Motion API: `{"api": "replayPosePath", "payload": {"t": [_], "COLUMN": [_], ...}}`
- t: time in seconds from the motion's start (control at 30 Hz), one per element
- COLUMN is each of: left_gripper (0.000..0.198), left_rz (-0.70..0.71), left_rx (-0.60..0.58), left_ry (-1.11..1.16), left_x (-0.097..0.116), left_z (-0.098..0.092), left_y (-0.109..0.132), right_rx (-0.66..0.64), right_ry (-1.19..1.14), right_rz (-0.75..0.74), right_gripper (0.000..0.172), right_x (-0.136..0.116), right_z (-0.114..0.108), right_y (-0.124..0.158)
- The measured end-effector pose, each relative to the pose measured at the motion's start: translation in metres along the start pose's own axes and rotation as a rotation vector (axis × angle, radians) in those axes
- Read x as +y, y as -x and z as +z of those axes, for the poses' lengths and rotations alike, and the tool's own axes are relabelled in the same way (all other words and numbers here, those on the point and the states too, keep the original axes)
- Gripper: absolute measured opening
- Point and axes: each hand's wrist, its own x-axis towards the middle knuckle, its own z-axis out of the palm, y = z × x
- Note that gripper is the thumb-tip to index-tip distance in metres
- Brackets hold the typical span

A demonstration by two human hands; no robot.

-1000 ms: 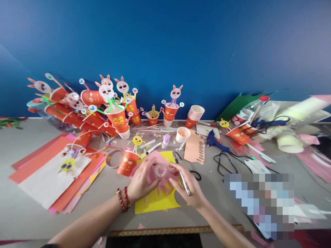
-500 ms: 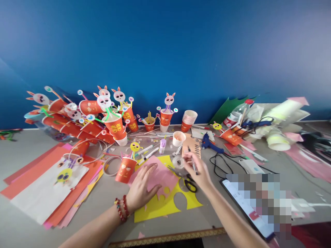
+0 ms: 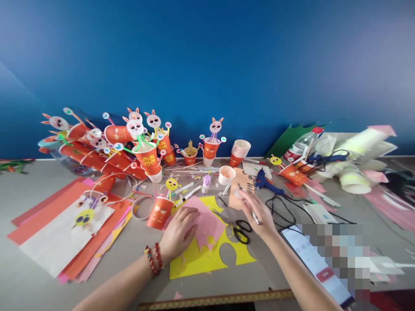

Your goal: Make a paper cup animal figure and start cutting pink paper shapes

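Observation:
My left hand [image 3: 180, 233] lies on the pink paper [image 3: 207, 222], its fingers resting on the sheet's left part. Under the pink sheet is a yellow sheet [image 3: 214, 263] with round holes cut in it. My right hand [image 3: 257, 214] is closed around a pen [image 3: 256, 217], over the right side of the work area, beside the peach paper [image 3: 235, 199]. Black-handled scissors [image 3: 241, 231] rest on the yellow sheet between my hands. A red cup [image 3: 160, 213] with a yellow rabbit face [image 3: 171, 184] stands just behind my left hand.
Red cups with white rabbit faces [image 3: 134, 128] crowd the back left. Coloured sheets [image 3: 48, 233] lie at the left. A blue glue gun [image 3: 267, 183], black cables, a phone [image 3: 311, 259] and a bottle [image 3: 298, 144] are on the right.
My right hand has moved right, away from the tape roll area, with the pen in it. The fingers of my left hand have drawn closer together. The view has shifted slightly.

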Motion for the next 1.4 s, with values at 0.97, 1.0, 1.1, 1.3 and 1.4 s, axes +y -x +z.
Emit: {"api": "replayPosePath", "payload": {"t": [0.97,1.0,1.1,1.3,1.4], "left_gripper": [0.081,0.079,0.075,0.063,0.048], "left_rz": [0.082,0.068,0.065,0.008,-0.071], "left_rx": [-0.375,-0.370,-0.352,-0.221,-0.155], "left_ry": [-0.082,-0.077,-0.032,0.071,0.134], "left_x": [-0.002,-0.002,-0.003,-0.008,-0.010], "left_z": [-0.001,0.000,0.001,-0.005,-0.007], "left_y": [0.005,0.005,0.005,0.001,0.000], "right_rx": [-0.368,-0.381,-0.405,-0.349,-0.314], "right_ry": [0.037,0.046,0.079,0.076,-0.043], "right_rz": [-0.211,-0.231,-0.282,-0.256,-0.214], "right_gripper": [0.035,0.032,0.017,0.020,0.025], "right_x": [-0.059,-0.064,-0.075,-0.078,-0.077], "right_z": [0.013,0.017,0.029,0.032,0.023], "right_y": [0.044,0.044,0.040,0.035,0.039]}}
